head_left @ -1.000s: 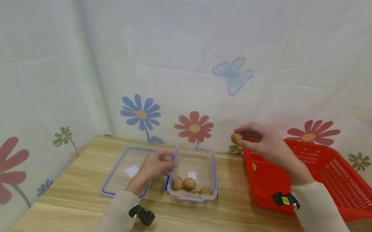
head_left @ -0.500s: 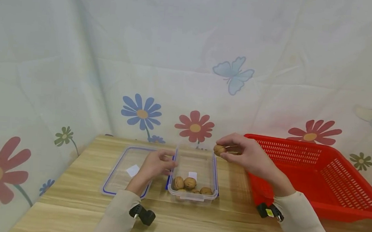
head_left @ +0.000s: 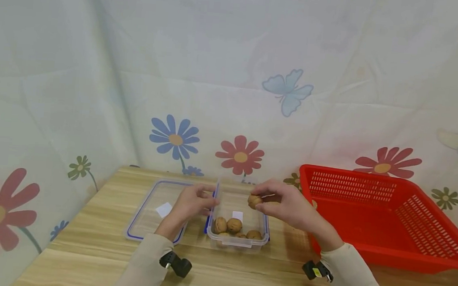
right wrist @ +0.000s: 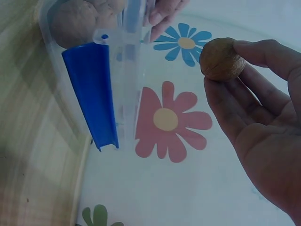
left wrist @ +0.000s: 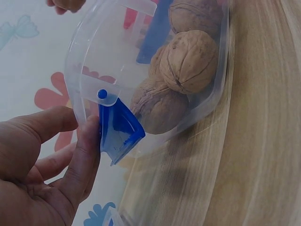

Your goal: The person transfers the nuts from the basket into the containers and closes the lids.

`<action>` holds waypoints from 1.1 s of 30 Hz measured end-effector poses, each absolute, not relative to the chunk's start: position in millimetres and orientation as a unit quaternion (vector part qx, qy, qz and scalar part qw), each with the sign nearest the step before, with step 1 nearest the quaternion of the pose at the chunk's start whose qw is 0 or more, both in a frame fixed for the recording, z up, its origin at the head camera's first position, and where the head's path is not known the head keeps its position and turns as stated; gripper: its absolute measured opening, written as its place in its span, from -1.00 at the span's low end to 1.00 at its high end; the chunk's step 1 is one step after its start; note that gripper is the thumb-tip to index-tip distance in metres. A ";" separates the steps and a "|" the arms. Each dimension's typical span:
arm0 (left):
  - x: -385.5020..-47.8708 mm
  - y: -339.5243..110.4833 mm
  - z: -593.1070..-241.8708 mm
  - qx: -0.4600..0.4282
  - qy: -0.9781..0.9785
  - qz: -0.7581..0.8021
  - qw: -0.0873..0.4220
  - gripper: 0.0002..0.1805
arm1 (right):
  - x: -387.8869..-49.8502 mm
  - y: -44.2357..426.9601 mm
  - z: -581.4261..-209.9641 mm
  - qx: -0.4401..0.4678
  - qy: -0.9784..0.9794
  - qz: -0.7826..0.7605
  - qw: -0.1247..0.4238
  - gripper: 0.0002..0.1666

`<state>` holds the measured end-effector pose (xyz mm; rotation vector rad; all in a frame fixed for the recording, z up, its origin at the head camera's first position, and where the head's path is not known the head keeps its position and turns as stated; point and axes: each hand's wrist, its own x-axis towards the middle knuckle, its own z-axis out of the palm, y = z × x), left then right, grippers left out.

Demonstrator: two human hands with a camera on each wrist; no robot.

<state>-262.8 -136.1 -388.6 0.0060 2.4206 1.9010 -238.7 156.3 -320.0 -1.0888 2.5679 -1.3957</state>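
A walnut (head_left: 254, 201) is pinched between the thumb and fingertips of my right hand (head_left: 288, 207), above the right side of a clear plastic food container (head_left: 241, 242). In the right wrist view this walnut (right wrist: 222, 59) stays apart from the container's wall, where a blue latch (right wrist: 91, 94) hangs down. Several walnuts (head_left: 233, 225) lie at the container's near end. My left hand (head_left: 193, 203) holds the container's left rim with thumb and fingers. Beside those fingers, the left wrist view has another blue latch (left wrist: 120, 132) hanging loose and walnuts (left wrist: 189, 61) behind the clear wall.
The container's lid (head_left: 146, 217), clear with a blue seal, lies flat on the wooden table (head_left: 96, 244) at the left. A large red slotted basket (head_left: 368, 221) stands at the right. Behind the table hangs a flowered cloth (head_left: 218, 70).
My right hand has carried the walnut left and down, from over the red basket's edge to above the container. The left hand stays at the rim.
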 end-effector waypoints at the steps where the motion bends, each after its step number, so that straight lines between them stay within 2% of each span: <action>1: -263.0 -135.8 -388.5 0.003 0.786 0.617 0.032 -0.54 | -238.8 155.7 -321.9 -0.349 0.823 -0.448 0.014 -0.60; 15: -262.9 -133.9 -387.1 0.002 0.785 0.618 0.030 -0.54 | -241.6 151.7 -349.1 -0.340 0.831 -0.436 0.057 -0.65; 33: -261.9 -135.3 -387.5 0.009 0.785 0.619 0.026 -0.53 | -238.6 148.4 -358.6 -0.347 0.860 -0.373 0.033 -0.68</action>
